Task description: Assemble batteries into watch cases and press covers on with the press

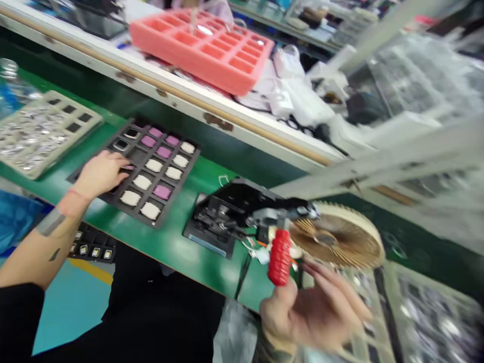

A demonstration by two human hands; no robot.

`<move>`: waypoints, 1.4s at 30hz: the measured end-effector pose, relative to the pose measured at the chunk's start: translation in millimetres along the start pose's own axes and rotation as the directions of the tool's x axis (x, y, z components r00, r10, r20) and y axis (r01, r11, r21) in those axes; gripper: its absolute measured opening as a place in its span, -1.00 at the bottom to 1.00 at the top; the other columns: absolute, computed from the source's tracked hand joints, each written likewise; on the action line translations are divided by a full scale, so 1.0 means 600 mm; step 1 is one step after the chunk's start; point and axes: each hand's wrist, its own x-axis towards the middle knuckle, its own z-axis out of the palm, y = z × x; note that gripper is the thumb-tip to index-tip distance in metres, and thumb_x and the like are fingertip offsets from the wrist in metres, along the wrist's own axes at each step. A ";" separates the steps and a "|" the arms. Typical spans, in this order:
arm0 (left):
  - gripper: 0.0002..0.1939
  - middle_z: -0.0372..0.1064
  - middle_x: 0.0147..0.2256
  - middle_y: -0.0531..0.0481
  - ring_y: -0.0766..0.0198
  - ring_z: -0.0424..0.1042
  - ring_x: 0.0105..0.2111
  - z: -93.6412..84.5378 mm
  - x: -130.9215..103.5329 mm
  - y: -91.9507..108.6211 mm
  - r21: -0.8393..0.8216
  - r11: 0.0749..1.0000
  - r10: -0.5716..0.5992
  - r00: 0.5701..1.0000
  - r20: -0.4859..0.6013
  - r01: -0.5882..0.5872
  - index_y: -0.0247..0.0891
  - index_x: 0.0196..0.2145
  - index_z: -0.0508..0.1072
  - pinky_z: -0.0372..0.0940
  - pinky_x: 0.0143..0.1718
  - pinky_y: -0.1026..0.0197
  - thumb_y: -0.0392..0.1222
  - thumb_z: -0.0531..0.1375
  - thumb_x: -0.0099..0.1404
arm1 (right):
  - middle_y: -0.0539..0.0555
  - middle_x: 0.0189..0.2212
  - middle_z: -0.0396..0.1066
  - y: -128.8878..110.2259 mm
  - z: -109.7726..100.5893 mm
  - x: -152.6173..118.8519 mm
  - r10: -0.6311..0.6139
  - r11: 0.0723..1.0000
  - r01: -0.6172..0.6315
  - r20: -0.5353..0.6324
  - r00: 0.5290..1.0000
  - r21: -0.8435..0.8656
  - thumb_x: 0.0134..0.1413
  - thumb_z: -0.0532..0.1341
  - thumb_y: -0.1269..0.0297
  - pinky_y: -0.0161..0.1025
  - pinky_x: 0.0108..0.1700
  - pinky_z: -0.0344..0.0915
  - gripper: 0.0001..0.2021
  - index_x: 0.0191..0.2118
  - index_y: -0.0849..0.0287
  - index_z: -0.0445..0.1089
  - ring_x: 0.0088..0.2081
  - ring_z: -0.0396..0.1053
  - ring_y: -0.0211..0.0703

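Note:
My left hand [103,171] reaches into a dark compartment tray [161,218]; its fingers are closed around a small, flat, purplish piece [128,167]. Cream-coloured pieces [142,182] and purple pieces [162,191] fill several compartments around it. Two square, watch-case-like pieces with dark faces [121,144] lie just beyond the fingers. A black hand press [227,212] with a red grip [280,258] on its lever stands in the middle of the bench. Beside that grip is my right hand [317,305], blurred, fingers stretched out, not wrapped around it; the thumb is close to the grip's lower end.
A beige tray of shiny parts [34,133] lies at the far left of the green bench [176,247]. Right of the press is a round, ridged, gold-brown disc [335,237]. Trays of metal parts [438,312] lie beyond it. A pink compartment tray [212,55] rests on the raised shelf.

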 end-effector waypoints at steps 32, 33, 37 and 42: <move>-0.49 0.72 -0.06 -0.16 0.14 0.74 -0.27 0.159 -0.251 0.510 -0.926 0.042 0.086 0.923 0.376 0.374 -0.23 0.35 0.47 0.60 -0.22 0.18 -0.04 0.34 0.54 | 0.12 -0.12 0.66 -0.082 -0.059 -0.124 0.552 0.654 -0.699 0.448 0.703 0.291 0.28 0.39 0.53 -0.04 -0.14 0.62 -0.64 0.08 -0.03 0.66 -0.14 0.64 -0.02; -0.49 0.72 -0.06 -0.15 0.15 0.74 -0.27 0.157 -0.251 0.509 -0.931 0.052 0.075 0.928 0.364 0.361 -0.22 0.35 0.47 0.60 -0.21 0.19 -0.05 0.34 0.54 | 0.11 -0.11 0.67 -0.082 -0.059 -0.125 0.532 0.677 -0.678 0.445 0.720 0.286 0.25 0.39 0.57 -0.02 -0.10 0.63 -0.62 0.07 -0.02 0.66 -0.13 0.64 -0.01; -0.53 0.73 -0.08 -0.14 0.17 0.74 -0.29 0.146 -0.249 0.508 -0.945 0.075 0.040 0.946 0.323 0.319 -0.26 0.31 0.53 0.63 -0.19 0.19 -0.11 0.35 0.53 | 0.09 -0.15 0.69 -0.085 -0.056 -0.133 0.502 0.699 -0.649 0.440 0.745 0.301 0.23 0.37 0.61 0.00 -0.05 0.64 -0.60 0.07 0.01 0.64 -0.15 0.66 -0.03; -0.53 0.74 -0.12 -0.15 0.14 0.74 -0.32 0.137 -0.250 0.507 -0.942 0.069 0.043 0.942 0.332 0.328 -0.30 0.29 0.55 0.66 -0.21 0.17 -0.10 0.36 0.52 | 0.09 -0.18 0.68 -0.089 -0.049 -0.147 0.532 0.665 -0.686 0.457 0.713 0.295 0.26 0.38 0.56 0.04 -0.01 0.64 -0.67 0.02 0.01 0.63 -0.16 0.66 -0.03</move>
